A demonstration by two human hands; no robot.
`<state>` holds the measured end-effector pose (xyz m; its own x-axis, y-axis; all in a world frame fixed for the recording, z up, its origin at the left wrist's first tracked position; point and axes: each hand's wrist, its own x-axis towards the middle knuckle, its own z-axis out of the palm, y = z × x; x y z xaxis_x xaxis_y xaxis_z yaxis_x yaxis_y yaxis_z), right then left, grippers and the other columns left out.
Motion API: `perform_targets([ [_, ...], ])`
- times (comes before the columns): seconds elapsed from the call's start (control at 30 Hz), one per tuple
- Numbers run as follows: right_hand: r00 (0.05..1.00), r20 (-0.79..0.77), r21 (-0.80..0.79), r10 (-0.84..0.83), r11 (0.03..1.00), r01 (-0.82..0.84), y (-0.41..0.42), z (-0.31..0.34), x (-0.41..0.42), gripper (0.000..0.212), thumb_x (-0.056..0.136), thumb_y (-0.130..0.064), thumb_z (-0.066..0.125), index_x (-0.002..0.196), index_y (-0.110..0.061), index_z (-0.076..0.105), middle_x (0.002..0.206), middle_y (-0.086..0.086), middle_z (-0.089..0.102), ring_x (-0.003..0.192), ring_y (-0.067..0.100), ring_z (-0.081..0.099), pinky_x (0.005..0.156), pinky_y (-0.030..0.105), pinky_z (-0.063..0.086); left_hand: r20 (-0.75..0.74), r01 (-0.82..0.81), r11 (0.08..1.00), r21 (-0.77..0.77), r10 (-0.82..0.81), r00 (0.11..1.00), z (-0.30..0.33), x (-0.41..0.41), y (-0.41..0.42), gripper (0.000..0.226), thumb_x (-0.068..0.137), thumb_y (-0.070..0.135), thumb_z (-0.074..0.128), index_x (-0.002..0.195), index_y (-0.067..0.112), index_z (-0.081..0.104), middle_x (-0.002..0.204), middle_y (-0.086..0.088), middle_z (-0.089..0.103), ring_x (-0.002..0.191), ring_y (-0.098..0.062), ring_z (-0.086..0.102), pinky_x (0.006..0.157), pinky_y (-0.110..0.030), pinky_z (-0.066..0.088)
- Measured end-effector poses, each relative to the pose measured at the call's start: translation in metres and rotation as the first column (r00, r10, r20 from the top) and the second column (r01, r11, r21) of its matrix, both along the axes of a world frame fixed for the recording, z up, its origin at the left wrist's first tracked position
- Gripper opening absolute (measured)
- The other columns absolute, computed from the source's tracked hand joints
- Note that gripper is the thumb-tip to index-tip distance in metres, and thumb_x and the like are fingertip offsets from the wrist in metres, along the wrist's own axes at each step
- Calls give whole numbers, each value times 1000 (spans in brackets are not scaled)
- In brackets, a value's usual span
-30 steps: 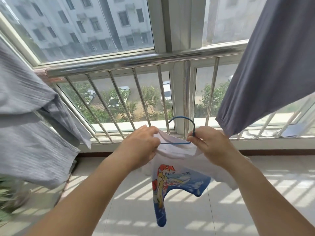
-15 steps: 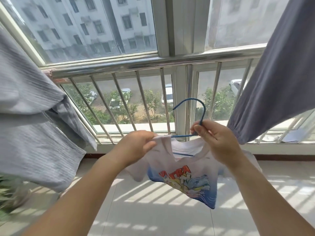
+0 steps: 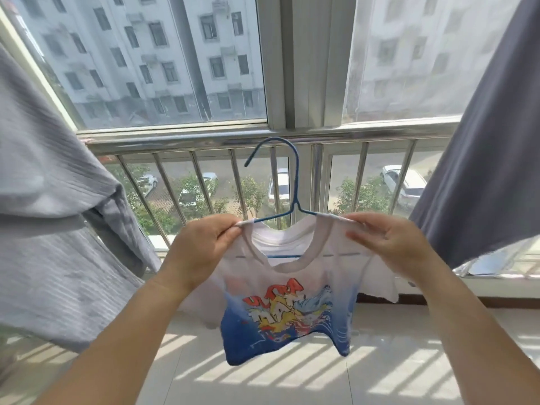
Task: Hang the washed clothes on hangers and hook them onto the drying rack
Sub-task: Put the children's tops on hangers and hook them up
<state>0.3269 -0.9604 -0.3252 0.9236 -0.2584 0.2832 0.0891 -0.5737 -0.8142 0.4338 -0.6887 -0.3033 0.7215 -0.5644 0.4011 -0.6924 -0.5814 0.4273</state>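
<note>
A small white T-shirt [image 3: 287,290] with a blue lower half and a colourful print hangs spread on a blue wire hanger [image 3: 296,182]. The hanger's hook points up and to the left, in front of the window railing. My left hand [image 3: 201,247] pinches the shirt's left shoulder over the hanger's end. My right hand [image 3: 385,241] pinches the right shoulder with thumb and fingertips. The hanger's lower bar shows through the neck opening. No drying rack bar is in view.
A light grey ribbed garment [image 3: 49,223] hangs at the left. Dark grey cloth [image 3: 491,159] hangs at the right. A steel railing [image 3: 222,141] with vertical bars runs across the window ahead. Below lies a white tiled floor [image 3: 292,381].
Both hands rose and moved apart, spreading the shirt's shoulders over the hanger. The shirt went from bunched to hanging flat with its print facing me, and the hook now stands upright.
</note>
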Motion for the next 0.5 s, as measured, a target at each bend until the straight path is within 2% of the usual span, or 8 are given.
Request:
perform_targets([
  [0.1, 997, 75, 134, -21, 991, 11, -3, 8, 5, 27, 78, -6, 67, 99, -22, 66, 73, -19, 68, 66, -14, 60, 67, 0, 43, 14, 6, 1000, -23, -6, 1000, 9, 3, 6, 35, 85, 38, 43, 86, 12, 66, 74, -4, 65, 71, -21, 59, 65, -41, 48],
  [0.17, 995, 102, 233, 0, 972, -24, -4, 17, 9, 27, 77, -2, 67, 96, -21, 68, 68, -19, 69, 64, -12, 61, 65, 1, 44, 18, 1, 999, -55, 0, 1000, 15, 5, 8, 31, 85, 34, 46, 90, 12, 68, 79, -6, 67, 75, -22, 61, 68, -40, 49],
  [0.23, 992, 124, 279, -4, 960, -31, -7, 26, 11, 26, 76, -2, 66, 97, -17, 68, 67, -18, 69, 63, -10, 62, 64, 2, 45, 23, -14, 996, -91, 16, 1000, 19, 6, 10, 22, 88, 26, 52, 94, 14, 70, 81, -7, 69, 76, -21, 62, 68, -33, 48],
  [0.33, 983, 152, 291, -102, 955, 54, -12, 34, 14, 14, 76, -13, 69, 84, -24, 71, 65, -20, 70, 71, 0, 64, 69, 8, 49, 70, -65, 987, -149, 76, 995, 24, 11, 16, 18, 87, 12, 58, 101, 14, 70, 84, -8, 70, 76, -23, 63, 66, -26, 46],
  [0.4, 974, 163, 193, -155, 974, 123, -11, 40, 17, 13, 78, -19, 68, 82, -31, 71, 77, -16, 71, 81, 6, 62, 80, 17, 50, 67, -95, 979, -181, 109, 992, 29, 15, 21, 17, 86, 10, 58, 98, 12, 70, 79, -12, 69, 72, -28, 62, 63, -29, 45],
  [0.43, 972, 174, 85, -156, 986, 143, -8, 45, 20, 13, 80, -21, 66, 89, -30, 70, 88, -14, 69, 86, 5, 60, 83, 18, 46, 73, -99, 977, -187, 114, 991, 32, 17, 23, 16, 87, 11, 58, 96, 12, 71, 77, -12, 68, 71, -29, 61, 62, -32, 45],
  [0.5, 976, 175, -115, -126, 982, 148, 5, 56, 25, 28, 83, -29, 63, 111, -26, 64, 106, -12, 59, 97, 4, 52, 82, 12, 37, 115, -84, 980, -183, 107, 988, 38, 21, 23, 15, 88, 15, 58, 95, 13, 71, 75, -11, 67, 70, -28, 60, 63, -36, 46],
])
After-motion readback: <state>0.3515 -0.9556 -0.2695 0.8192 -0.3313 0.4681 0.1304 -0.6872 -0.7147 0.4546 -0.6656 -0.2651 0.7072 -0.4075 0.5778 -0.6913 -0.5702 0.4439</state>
